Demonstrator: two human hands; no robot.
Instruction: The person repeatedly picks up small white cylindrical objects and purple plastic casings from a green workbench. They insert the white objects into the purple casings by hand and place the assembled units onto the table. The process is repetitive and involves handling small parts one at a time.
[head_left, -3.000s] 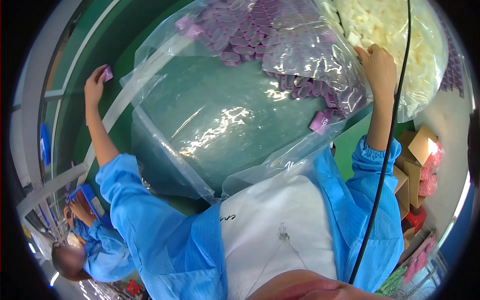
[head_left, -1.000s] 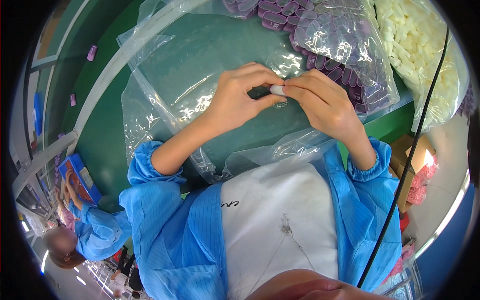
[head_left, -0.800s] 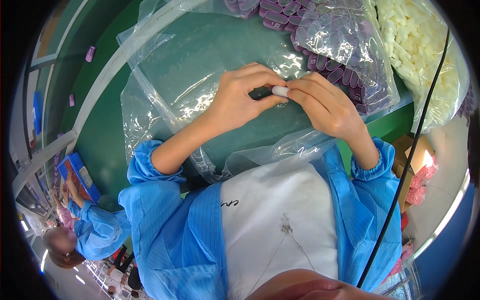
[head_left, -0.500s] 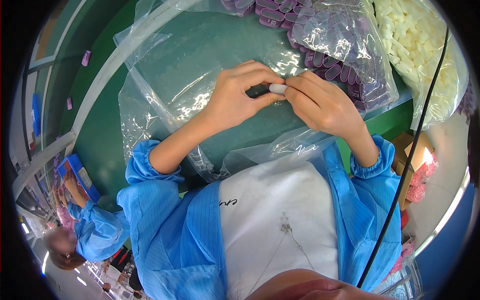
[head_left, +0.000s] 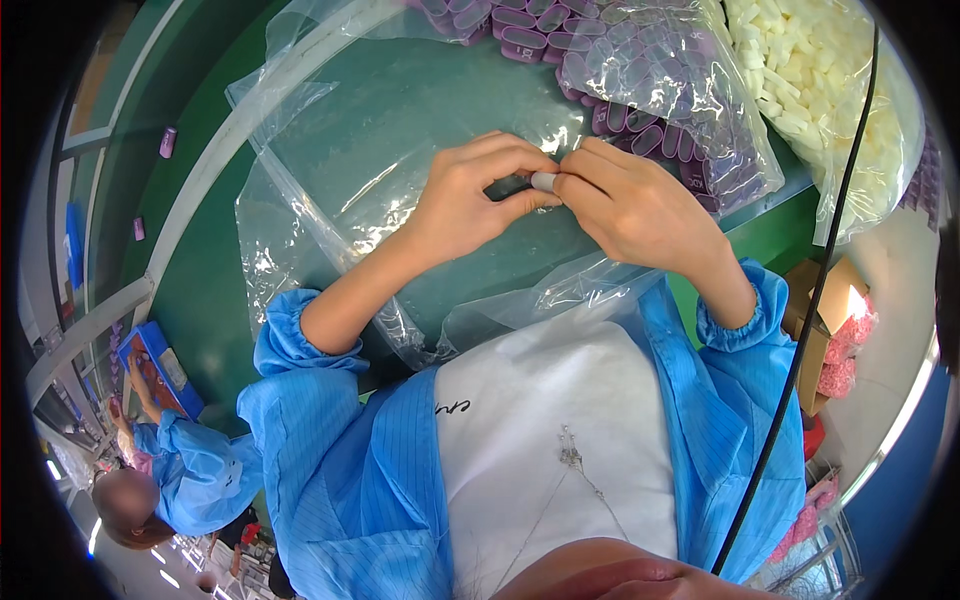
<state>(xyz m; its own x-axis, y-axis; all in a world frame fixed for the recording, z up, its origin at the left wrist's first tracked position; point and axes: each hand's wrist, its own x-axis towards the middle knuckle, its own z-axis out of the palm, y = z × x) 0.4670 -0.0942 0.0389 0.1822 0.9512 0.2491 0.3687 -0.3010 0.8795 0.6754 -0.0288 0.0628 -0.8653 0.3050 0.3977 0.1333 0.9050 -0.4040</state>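
Over the plastic-covered green table, both hands pinch one small white piece.

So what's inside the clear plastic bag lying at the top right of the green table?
The clear plastic bag holds many small purple oblong pieces, packed in a heap. Crinkles and glare blur those deeper in, so what lies beneath the top layer cannot be seen.

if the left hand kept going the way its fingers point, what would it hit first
Most likely the small white piece pinched at its fingertips, then the right hand just behind it; the left hand already touches the piece.
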